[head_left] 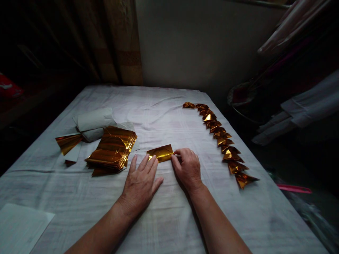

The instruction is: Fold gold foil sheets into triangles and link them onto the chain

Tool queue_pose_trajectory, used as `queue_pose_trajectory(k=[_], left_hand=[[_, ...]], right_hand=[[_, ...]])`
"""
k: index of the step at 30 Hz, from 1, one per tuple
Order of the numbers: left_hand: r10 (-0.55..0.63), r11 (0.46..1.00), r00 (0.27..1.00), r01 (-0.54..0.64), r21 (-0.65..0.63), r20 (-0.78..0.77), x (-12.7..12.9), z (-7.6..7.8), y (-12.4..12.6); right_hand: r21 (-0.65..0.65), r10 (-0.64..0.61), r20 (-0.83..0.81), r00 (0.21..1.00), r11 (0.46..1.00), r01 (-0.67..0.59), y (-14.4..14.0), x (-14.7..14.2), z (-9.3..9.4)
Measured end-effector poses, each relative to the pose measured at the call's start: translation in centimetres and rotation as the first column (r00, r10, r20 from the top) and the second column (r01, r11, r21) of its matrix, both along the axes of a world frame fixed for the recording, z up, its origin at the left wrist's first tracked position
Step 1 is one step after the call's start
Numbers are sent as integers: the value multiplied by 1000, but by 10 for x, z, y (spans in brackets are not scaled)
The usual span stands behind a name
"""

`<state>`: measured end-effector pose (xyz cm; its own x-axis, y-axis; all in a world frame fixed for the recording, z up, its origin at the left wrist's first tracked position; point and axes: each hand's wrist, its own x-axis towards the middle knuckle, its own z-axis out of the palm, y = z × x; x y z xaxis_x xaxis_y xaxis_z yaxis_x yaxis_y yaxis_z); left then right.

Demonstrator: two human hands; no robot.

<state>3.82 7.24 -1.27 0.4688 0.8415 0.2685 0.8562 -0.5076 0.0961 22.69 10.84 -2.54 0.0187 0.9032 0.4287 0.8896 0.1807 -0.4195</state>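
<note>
Left hand (pixel 141 181) flat & open w/ fingertips on gold foil (pixel 160 153), right hand (pixel 187 167) pinching its edge; slick foil could slip, crease goes crooked.

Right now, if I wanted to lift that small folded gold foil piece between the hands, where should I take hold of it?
Probably by its far long edge, coming from above. The folded gold piece lies flat on the white cloth, the right hand pinches its right end and the left hand rests at its near left corner, so the far edge looks to be the only free side.
</note>
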Motion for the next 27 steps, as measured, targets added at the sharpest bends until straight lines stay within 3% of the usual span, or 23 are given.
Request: queue_pose_trajectory(k=[7,19,27], left_hand=[[-79,997,997,79,-18,3,-4,-12,8],[-43,997,998,40,-72,-38,-2,0,6],[-36,998,999,35,-51,-17,-5,0,6]], right_hand=[[-66,143,52,988,988,-140,-4,-16,9],[-186,-75,56,996,979,84,0,4,10],[-141,-99,7,995,985,99,1,8,4]])
